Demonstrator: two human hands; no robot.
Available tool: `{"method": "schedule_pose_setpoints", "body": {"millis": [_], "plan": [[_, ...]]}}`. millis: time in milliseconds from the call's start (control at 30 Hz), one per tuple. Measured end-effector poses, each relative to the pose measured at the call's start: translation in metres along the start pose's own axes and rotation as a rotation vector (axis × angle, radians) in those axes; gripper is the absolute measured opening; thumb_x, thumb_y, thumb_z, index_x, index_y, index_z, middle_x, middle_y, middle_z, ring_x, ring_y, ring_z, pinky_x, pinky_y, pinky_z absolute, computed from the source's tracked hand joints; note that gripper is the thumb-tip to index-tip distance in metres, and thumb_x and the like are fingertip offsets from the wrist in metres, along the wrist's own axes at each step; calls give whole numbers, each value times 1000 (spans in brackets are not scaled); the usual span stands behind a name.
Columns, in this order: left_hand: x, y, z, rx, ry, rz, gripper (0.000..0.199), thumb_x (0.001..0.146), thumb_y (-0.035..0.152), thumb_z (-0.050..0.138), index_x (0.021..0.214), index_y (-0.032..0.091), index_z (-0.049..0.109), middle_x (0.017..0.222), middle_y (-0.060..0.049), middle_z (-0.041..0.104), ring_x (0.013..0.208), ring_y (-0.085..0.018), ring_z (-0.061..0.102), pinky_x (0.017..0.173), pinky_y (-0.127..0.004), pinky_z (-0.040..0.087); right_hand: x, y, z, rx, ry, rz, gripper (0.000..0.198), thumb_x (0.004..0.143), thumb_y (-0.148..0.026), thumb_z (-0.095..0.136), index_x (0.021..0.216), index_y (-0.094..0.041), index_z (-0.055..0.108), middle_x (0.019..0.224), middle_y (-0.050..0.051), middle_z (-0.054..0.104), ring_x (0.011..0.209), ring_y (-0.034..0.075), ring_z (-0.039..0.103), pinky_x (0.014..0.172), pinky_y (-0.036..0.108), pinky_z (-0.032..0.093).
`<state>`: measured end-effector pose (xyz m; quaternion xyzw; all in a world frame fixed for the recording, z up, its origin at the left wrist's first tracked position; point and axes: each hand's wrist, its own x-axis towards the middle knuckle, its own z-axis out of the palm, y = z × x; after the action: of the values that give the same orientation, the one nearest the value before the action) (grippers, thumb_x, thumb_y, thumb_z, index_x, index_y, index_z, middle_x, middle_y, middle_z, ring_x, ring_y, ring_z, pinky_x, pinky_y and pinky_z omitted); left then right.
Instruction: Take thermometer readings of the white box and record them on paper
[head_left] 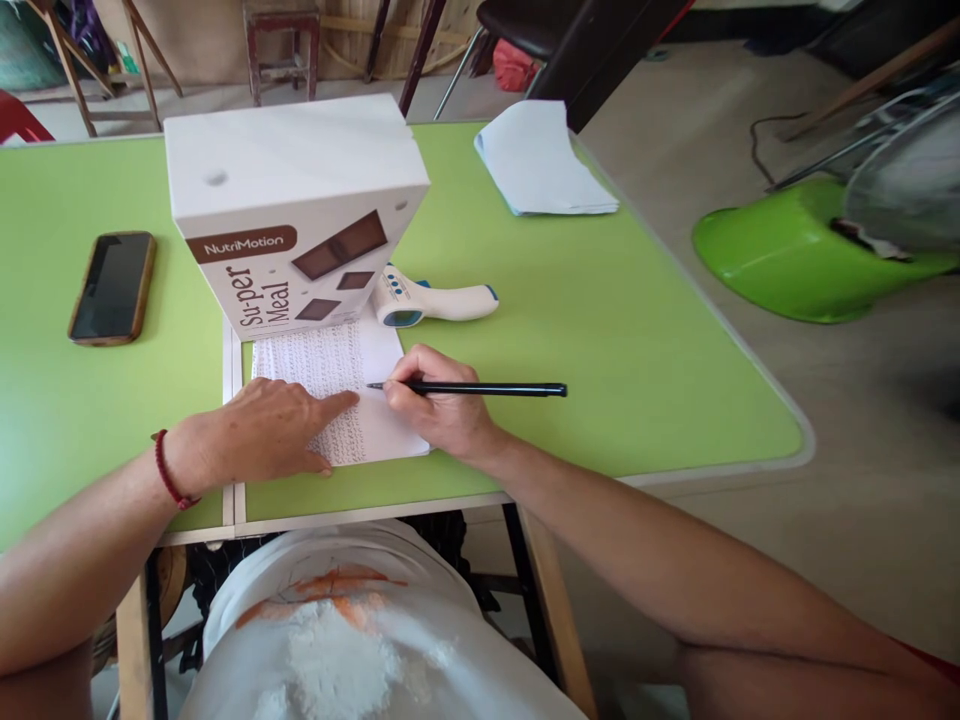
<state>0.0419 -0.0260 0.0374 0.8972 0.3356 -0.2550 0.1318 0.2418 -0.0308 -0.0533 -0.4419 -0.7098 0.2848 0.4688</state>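
Observation:
A sheet of paper (382, 425) covered with rows of small handwriting lies near the front edge of the green table. Pressed on its left part is my left hand (270, 428), with the index finger stretched along the written rows and a red bracelet at the wrist. My right hand (446, 400) pinches a black pen (510, 389), its tip at the right side of the writing. Just behind the paper stands a white NutriMotion box (300, 220), hiding the sheet's top edge. Beside the box's lower right corner lies a white infrared thermometer (442, 301).
A phone (112, 288) rests on the table's left part. Some folded white sheets (544, 165) lie at the back right corner. Off the right edge is a green plastic stool or tub (795, 250) on the floor. A wooden stool (281, 45) stands behind the table (637, 350).

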Motion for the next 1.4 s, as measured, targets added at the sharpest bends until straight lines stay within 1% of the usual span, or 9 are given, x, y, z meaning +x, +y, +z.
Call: {"method": "schedule_pose_setpoints", "body": {"millis": [567, 833, 967, 1033, 1100, 1167, 1233, 1300, 1400], "plan": [[1, -1, 0, -31, -6, -14, 66, 92, 41, 63, 150, 21, 38, 85, -11, 71, 85, -32, 71, 75, -39, 50, -1, 1, 0, -46, -38, -22, 17, 76, -19, 54, 62, -22, 45, 53, -6, 50, 47, 8, 45, 44, 21, 34], [1, -9, 3, -87, 29, 7, 66, 91, 44, 63, 150, 23, 42, 72, -7, 69, 78, -30, 69, 68, -34, 46, 2, 12, -8, -325, 155, -294, 9, 83, -15, 58, 81, -22, 62, 71, -1, 63, 60, 12, 58, 55, 25, 47], [-1, -21, 7, -271, 113, 93, 45, 86, 38, 70, 129, 25, 65, 62, 1, 66, 60, -18, 63, 59, -26, 40, 7, 24, -12, -541, 135, -357, 19, 89, -13, 54, 82, -21, 70, 74, 3, 65, 65, 14, 61, 55, 25, 46], [-4, -25, 8, -400, 342, 139, 23, 85, 38, 72, 99, 20, 74, 57, 3, 61, 50, -11, 55, 53, -24, 37, 6, 28, -12, -637, 127, -361, 23, 90, -11, 53, 81, -21, 72, 73, 2, 65, 67, 14, 60, 57, 26, 46], [-7, -28, 7, -494, 853, 107, 31, 88, 45, 67, 73, 18, 65, 53, 4, 54, 46, -8, 46, 47, -24, 34, 4, 29, -12, -731, 104, -359, 28, 89, -8, 51, 79, -21, 73, 71, 2, 64, 66, 15, 58, 56, 27, 43], [-10, -33, 5, -464, 1452, -49, 39, 92, 51, 61, 71, 20, 55, 57, 4, 51, 50, -8, 44, 48, -26, 34, 3, 28, -13, -783, 72, -356, 31, 88, -5, 48, 77, -21, 73, 69, 3, 62, 64, 15, 55, 53, 27, 41], [-10, -43, 2, -335, 1860, -223, 39, 90, 62, 59, 85, 24, 54, 74, 4, 55, 62, -10, 51, 56, -29, 39, 6, 23, -17, -766, 39, -343, 31, 87, -4, 48, 82, -19, 75, 70, 3, 61, 65, 15, 55, 53, 27, 42], [-6, -58, 2, -274, 2021, -269, 59, 78, 80, 58, 108, 29, 50, 99, 3, 57, 82, -15, 59, 66, -36, 46, 14, 13, -24, -742, 19, -302, 30, 86, -3, 50, 95, -16, 75, 77, 6, 63, 71, 17, 58, 57, 28, 47], [5, -80, 6, -501, 1852, -165, 83, 71, 85, 60, 129, 30, 40, 127, -5, 52, 117, -26, 56, 91, -47, 49, 38, -3, -39, -806, -50, -188, 35, 83, -6, 57, 114, -14, 71, 96, 12, 65, 90, 24, 61, 73, 37, 53]]}}
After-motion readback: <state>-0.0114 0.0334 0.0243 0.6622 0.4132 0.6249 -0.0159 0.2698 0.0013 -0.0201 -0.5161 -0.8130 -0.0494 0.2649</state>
